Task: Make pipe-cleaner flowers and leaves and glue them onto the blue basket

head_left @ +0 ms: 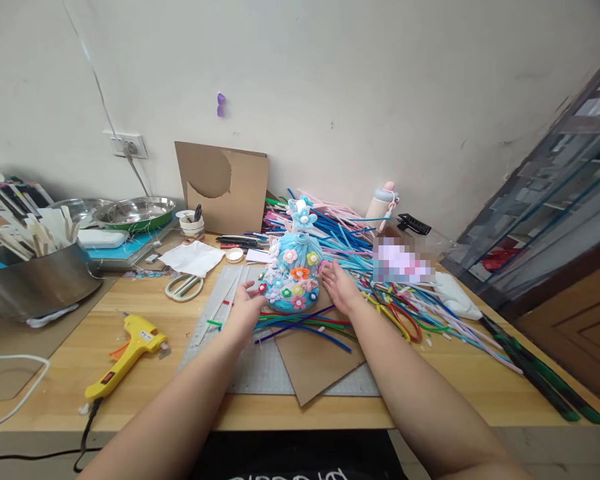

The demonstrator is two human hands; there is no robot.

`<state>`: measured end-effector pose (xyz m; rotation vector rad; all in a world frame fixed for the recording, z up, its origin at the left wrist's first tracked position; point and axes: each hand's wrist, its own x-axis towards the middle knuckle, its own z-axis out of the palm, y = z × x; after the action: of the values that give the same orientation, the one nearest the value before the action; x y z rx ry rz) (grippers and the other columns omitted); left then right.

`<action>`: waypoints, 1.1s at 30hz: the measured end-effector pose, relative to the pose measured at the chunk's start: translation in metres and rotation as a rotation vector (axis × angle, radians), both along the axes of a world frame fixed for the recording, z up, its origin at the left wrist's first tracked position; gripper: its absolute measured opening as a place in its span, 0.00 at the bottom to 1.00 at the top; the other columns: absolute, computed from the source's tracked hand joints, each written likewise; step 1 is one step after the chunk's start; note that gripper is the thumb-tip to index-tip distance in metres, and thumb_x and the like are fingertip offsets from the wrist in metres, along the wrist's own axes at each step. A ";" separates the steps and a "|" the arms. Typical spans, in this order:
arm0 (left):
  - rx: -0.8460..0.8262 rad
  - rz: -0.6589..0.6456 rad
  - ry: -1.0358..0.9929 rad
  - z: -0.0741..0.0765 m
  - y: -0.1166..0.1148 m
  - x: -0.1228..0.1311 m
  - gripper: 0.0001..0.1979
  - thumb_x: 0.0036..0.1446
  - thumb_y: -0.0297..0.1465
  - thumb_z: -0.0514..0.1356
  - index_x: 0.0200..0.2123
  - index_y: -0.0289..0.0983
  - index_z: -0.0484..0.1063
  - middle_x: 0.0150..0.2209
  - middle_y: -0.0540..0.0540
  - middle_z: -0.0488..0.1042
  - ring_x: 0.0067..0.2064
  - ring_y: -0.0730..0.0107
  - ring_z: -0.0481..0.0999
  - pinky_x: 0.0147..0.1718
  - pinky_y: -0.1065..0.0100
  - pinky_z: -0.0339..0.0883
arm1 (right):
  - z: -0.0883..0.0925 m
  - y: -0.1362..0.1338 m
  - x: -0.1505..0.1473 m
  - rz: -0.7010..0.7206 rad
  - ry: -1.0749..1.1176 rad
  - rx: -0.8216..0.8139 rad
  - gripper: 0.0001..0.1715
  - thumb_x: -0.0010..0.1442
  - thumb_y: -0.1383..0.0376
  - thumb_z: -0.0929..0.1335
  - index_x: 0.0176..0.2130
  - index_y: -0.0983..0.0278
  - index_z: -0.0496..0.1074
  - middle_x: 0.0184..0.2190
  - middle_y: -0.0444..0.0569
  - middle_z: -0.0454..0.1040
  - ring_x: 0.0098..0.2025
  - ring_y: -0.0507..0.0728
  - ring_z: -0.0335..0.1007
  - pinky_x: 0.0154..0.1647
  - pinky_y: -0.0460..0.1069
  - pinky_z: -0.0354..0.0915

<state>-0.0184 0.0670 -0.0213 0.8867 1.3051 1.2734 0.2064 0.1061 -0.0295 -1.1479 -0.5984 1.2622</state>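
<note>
A light blue dome-shaped pipe-cleaner figure [294, 277], dotted with small coloured flowers and topped by a blue flower, stands on a piece of brown cardboard [315, 357] on a grey cutting mat [260, 367]. My left hand [247, 308] rests against its lower left side, fingers curled near the base. On the right side of the base lies my right hand [340, 288], flat with its fingers stretched out. Neither hand visibly lifts the figure. Loose pipe cleaners [305, 327] in blue, red and green lie just in front of it.
A big heap of coloured pipe cleaners [405, 293] spreads to the right. A yellow glue gun [125, 357], scissors [184, 287], a white tissue [193, 258], a metal pot of sticks [35, 273], metal bowls [135, 212] and a cardboard sheet [225, 190] stand left and behind.
</note>
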 end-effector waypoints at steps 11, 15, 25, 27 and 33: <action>-0.072 -0.035 -0.316 0.005 0.007 0.000 0.28 0.35 0.15 0.55 0.43 0.38 0.62 0.37 0.43 0.72 0.43 0.64 0.73 0.44 0.66 0.65 | 0.005 -0.005 0.007 0.151 0.020 -0.080 0.30 0.64 0.47 0.56 0.55 0.62 0.62 0.41 0.54 0.76 0.43 0.57 0.74 0.49 0.53 0.67; -0.082 -0.060 -0.406 0.008 0.017 -0.005 0.31 0.36 0.13 0.53 0.47 0.37 0.60 0.39 0.41 0.73 0.46 0.67 0.74 0.46 0.67 0.65 | 0.012 -0.009 0.012 0.199 -0.019 -0.122 0.35 0.63 0.46 0.56 0.60 0.63 0.56 0.36 0.56 0.77 0.38 0.58 0.76 0.45 0.55 0.68; -0.035 -0.061 -0.492 0.011 0.039 -0.011 0.31 0.34 0.14 0.52 0.47 0.36 0.63 0.42 0.40 0.72 0.51 0.66 0.71 0.50 0.65 0.64 | 0.018 -0.010 0.031 0.264 -0.095 -0.244 0.43 0.59 0.42 0.60 0.62 0.67 0.54 0.34 0.64 0.76 0.33 0.64 0.76 0.43 0.65 0.66; -0.013 0.012 -0.463 0.010 0.035 -0.009 0.29 0.36 0.14 0.52 0.44 0.38 0.63 0.43 0.43 0.70 0.55 0.69 0.67 0.53 0.68 0.59 | 0.014 -0.007 0.029 0.210 -0.092 -0.207 0.40 0.60 0.43 0.59 0.61 0.65 0.56 0.40 0.63 0.75 0.39 0.63 0.75 0.47 0.63 0.65; -0.030 0.112 -0.398 0.006 0.006 0.003 0.26 0.40 0.17 0.54 0.44 0.41 0.59 0.39 0.47 0.65 0.54 0.70 0.65 0.56 0.67 0.55 | 0.003 0.001 0.015 0.165 -0.002 -0.070 0.37 0.63 0.43 0.51 0.59 0.62 0.58 0.52 0.57 0.70 0.51 0.57 0.69 0.54 0.54 0.63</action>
<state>-0.0159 0.0731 -0.0149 0.5095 1.0627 1.4281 0.2216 0.1068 -0.0261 -1.1762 -0.6651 1.4322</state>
